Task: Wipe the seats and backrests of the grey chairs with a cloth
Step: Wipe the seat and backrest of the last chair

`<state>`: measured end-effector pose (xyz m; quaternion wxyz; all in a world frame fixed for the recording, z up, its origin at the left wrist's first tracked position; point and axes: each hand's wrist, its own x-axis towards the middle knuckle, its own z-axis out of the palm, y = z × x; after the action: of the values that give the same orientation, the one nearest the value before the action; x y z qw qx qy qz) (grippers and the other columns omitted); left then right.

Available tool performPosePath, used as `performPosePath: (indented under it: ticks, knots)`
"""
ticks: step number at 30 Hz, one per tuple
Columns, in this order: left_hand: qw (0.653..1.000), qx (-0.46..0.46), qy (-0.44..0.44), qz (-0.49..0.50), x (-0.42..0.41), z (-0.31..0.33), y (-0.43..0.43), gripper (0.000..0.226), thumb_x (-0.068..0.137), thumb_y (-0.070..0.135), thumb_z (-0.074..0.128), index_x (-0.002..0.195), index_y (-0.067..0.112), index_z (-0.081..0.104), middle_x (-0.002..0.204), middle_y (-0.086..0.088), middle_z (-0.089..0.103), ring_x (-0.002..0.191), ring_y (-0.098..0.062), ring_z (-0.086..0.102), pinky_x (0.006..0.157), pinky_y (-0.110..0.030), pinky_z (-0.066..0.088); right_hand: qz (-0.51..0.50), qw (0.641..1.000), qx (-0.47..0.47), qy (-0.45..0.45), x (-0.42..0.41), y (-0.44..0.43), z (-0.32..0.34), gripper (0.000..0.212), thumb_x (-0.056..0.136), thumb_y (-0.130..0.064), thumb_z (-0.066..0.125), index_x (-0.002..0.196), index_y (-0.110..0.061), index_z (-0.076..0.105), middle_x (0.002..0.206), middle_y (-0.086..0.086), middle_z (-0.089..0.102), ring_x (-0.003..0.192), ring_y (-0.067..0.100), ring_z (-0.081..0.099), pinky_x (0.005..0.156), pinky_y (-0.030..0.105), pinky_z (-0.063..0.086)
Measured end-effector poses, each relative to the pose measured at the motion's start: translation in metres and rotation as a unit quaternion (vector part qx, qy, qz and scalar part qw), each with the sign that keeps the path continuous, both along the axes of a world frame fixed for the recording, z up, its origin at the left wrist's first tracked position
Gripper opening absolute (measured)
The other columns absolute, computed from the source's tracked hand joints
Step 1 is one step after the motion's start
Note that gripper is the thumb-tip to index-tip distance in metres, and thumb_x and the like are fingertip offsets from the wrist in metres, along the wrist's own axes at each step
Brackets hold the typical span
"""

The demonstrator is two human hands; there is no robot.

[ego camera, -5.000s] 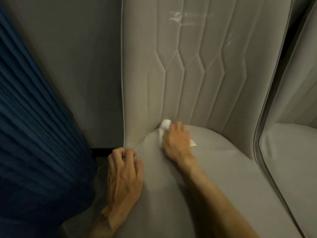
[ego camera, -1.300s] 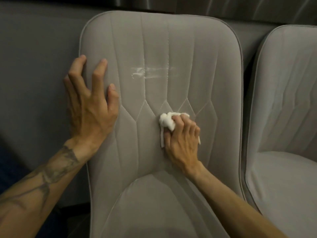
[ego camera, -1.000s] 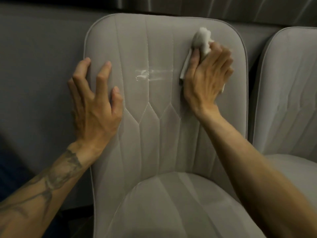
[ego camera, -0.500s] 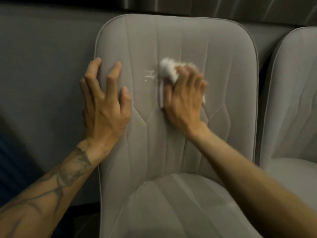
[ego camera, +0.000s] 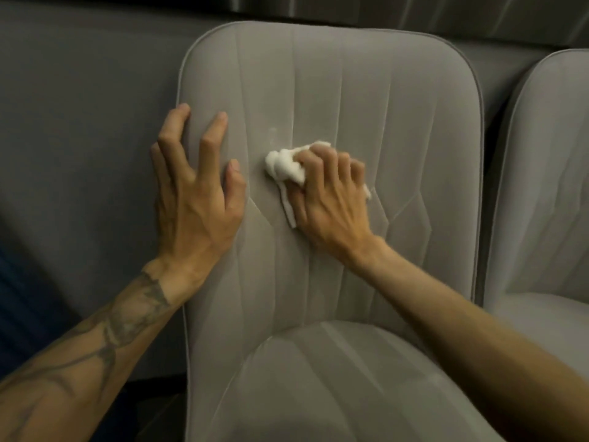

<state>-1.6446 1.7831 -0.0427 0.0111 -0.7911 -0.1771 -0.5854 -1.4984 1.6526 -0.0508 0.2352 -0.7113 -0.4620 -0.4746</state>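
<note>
A grey padded chair fills the view, its stitched backrest upright and its seat below. My right hand presses a crumpled white cloth against the middle of the backrest; the cloth sticks out to the left of my fingers. My left hand lies spread on the backrest's left edge, fingers apart, two fingertips curling over the rim. Only a faint pale trace shows just above the cloth.
A second grey chair stands close on the right, touching or nearly touching the first. A grey wall runs behind and to the left. Dark blue fabric shows at the lower left.
My right hand swept the cloth from the backrest's upper right down and left across the white smear to the middle. The smear is nearly gone. My left hand stayed on the left edge.
</note>
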Motion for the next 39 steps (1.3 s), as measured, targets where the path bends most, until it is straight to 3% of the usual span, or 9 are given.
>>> performPosePath:
  ticks: [6,13,19,22,25,28,32,36,39]
  knots:
    - [1.000,0.005,-0.007,0.004,0.001,0.001,0.000,0.045,0.105,0.021,0.051,0.149,0.011,0.050,0.154,-0.031,0.039,0.132,-0.046,0.046,0.109,-0.042,0.038,-0.139,0.954,0.253,0.087,0.042,0.019,0.084,0.036,0.097,-0.040,0.047,0.119,-0.013,0.058,0.114,0.010,0.057,0.100,0.028,0.053,0.084,0.044,0.040]
    - [0.999,-0.017,-0.018,-0.035,-0.003,0.003,0.000,0.050,0.101,0.008,0.044,0.150,0.013,0.051,0.157,-0.029,0.035,0.140,-0.042,0.041,0.120,-0.038,0.030,0.029,0.999,-0.024,-0.027,-0.001,0.010,0.018,0.038,0.096,-0.041,0.053,0.123,-0.013,0.057,0.123,0.010,0.056,0.102,0.030,0.051,0.086,0.041,0.034]
    - [0.997,-0.043,-0.019,-0.065,-0.005,0.005,-0.003,0.053,0.097,0.004,0.043,0.149,0.013,0.052,0.157,-0.028,0.034,0.142,-0.041,0.042,0.123,-0.028,0.028,-0.072,0.971,0.217,0.074,0.013,0.049,0.092,0.040,0.096,-0.041,0.048,0.120,-0.011,0.059,0.116,0.010,0.058,0.100,0.028,0.053,0.083,0.041,0.037]
    - [0.996,-0.043,-0.022,-0.072,-0.005,0.003,-0.001,0.052,0.098,0.004,0.042,0.148,0.011,0.052,0.158,-0.027,0.035,0.143,-0.042,0.042,0.119,-0.047,0.038,0.029,0.990,0.116,0.073,-0.025,0.051,0.035,0.040,0.097,-0.039,0.049,0.124,-0.011,0.057,0.122,0.011,0.055,0.104,0.029,0.051,0.089,0.043,0.037]
    - [0.997,-0.045,-0.025,-0.066,-0.005,0.002,-0.002,0.051,0.098,0.002,0.043,0.148,0.011,0.052,0.159,-0.027,0.035,0.144,-0.041,0.042,0.119,-0.041,0.036,0.072,0.997,0.010,0.030,-0.027,0.027,0.001,0.035,0.097,-0.038,0.055,0.121,-0.013,0.059,0.123,0.008,0.057,0.102,0.028,0.053,0.088,0.041,0.038]
    - [0.996,-0.044,-0.024,-0.067,-0.004,0.003,-0.003,0.051,0.098,0.002,0.044,0.147,0.011,0.052,0.159,-0.026,0.034,0.145,-0.040,0.042,0.120,-0.041,0.035,0.021,0.998,0.050,-0.010,0.002,0.036,0.044,0.034,0.097,-0.039,0.052,0.120,-0.015,0.058,0.118,0.009,0.056,0.099,0.026,0.049,0.084,0.038,0.032]
    - [0.997,-0.036,-0.025,-0.064,-0.004,0.001,-0.002,0.050,0.098,0.003,0.043,0.146,0.010,0.051,0.158,-0.026,0.035,0.142,-0.041,0.043,0.118,-0.047,0.040,-0.012,0.974,0.214,0.078,-0.014,0.067,0.063,0.034,0.094,-0.039,0.052,0.119,-0.015,0.056,0.116,0.007,0.055,0.098,0.022,0.047,0.082,0.037,0.034]
    - [0.998,-0.033,-0.029,-0.050,-0.003,0.001,-0.002,0.049,0.098,0.006,0.046,0.146,0.014,0.050,0.159,-0.025,0.037,0.140,-0.039,0.045,0.113,-0.041,0.040,0.066,0.991,0.083,0.079,-0.042,0.046,0.005,0.036,0.096,-0.039,0.052,0.122,-0.014,0.057,0.124,0.006,0.054,0.103,0.023,0.050,0.087,0.039,0.037]
    - [0.999,-0.028,-0.027,-0.038,-0.003,0.001,-0.001,0.049,0.098,0.007,0.045,0.147,0.014,0.050,0.159,-0.025,0.037,0.138,-0.039,0.044,0.112,-0.042,0.039,0.029,0.997,0.065,0.033,-0.010,0.035,0.033,0.038,0.096,-0.043,0.050,0.123,-0.016,0.056,0.123,0.006,0.054,0.102,0.024,0.049,0.087,0.040,0.037]
